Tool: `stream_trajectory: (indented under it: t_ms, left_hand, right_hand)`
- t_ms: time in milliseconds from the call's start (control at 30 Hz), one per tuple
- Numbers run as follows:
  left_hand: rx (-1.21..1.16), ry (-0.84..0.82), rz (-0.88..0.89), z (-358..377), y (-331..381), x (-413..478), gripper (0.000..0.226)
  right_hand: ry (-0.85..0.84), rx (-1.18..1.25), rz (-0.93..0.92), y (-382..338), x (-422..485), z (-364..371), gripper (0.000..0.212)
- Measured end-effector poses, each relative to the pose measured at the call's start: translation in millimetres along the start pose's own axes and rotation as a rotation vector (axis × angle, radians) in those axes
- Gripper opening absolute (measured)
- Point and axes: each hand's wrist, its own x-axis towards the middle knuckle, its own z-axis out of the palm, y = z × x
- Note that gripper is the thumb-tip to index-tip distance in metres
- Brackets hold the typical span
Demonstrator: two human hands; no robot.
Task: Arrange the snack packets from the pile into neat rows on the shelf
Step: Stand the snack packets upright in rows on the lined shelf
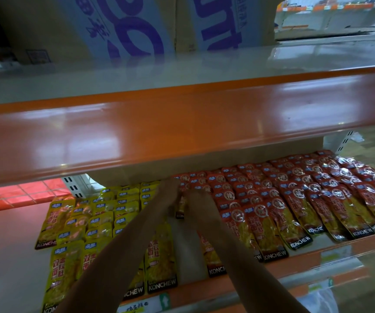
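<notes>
Both hands meet deep on the shelf (5,245): left hand (168,196) and right hand (199,205), fingers pinching one red packet (180,208), between yellow rows (100,220) and red rows (295,199).

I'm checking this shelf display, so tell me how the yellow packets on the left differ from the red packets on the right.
The yellow packets have yellow wrappers; the red packets have red ones. The red packets lie in tight, overlapping rows, while the yellow packets sit looser, some tilted. Both lie flat on the same shelf and carry the KONCHEW name.
</notes>
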Motion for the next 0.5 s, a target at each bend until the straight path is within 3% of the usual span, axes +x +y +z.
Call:
stream_trajectory:
  t_ms: [100,233,500]
  left_hand:
    - [-0.087,0.040,-0.038,-3,-6,-1,0.038]
    - [0.069,-0.006,0.062,-9,-4,5,0.032]
    - [0.126,0.011,0.111,-6,-8,7,0.035]
  right_hand:
    - [-0.022,-0.074,-0.024,-10,4,4,0.027]
    - [-0.138,-0.223,-0.023,-10,9,14,0.045]
    - [-0.195,-0.303,-0.061,-3,7,23,0.050]
